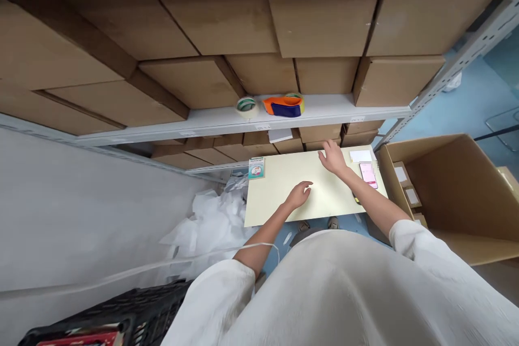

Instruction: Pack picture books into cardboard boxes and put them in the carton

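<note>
While both hands lie over the pale yellow board [284, 184], neither grasps anything: the left hand [300, 193] rests on the board's middle with its fingers loosely curled and slack, and the right hand [333, 158] is spread flat, palm down, near the board's far edge. The board lies level in front of the person, just below the lower front rail of a grey metal shelf [324, 110], with its near edge over the blue floor. On the board's right end a phone [368, 174] with a pink screen lies face up just beside the right forearm, and a white card [360, 155] sits beyond it at the far corner. A small packet [256, 168] with a teal label stands at the board's far left corner. Up on the shelf, a tape roll [247, 106] sits just beside an orange and blue tape dispenser [285, 105], in front of stacked cardboard boxes [259, 73]. To the right of the board stands an open carton [458, 184]. Crumpled white wrapping [211, 221] lies on the floor to the left, and a black crate [133, 313] shows at the lower left.
</note>
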`<act>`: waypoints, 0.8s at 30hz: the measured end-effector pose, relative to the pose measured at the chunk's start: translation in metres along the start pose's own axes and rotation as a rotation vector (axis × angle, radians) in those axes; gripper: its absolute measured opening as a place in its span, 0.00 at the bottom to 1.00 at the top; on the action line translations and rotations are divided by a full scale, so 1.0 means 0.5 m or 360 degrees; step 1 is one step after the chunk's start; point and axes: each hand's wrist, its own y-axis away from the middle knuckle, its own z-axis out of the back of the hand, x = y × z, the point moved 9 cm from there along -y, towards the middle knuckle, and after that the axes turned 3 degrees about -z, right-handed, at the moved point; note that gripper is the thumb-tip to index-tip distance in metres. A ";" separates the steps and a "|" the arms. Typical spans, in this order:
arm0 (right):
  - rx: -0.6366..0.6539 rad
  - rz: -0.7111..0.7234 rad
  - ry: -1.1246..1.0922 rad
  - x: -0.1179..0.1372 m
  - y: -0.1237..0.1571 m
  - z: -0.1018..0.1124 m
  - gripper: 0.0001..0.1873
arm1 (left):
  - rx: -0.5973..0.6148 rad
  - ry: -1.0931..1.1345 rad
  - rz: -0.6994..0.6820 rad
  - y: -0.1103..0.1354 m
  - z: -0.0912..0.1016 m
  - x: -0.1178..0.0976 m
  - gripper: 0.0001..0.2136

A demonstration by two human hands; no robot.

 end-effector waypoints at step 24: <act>-0.0182 0.0385 0.0367 0.222 -0.253 0.116 0.22 | -0.0219 0.0083 -0.0037 0.062 0.158 0.106 0.18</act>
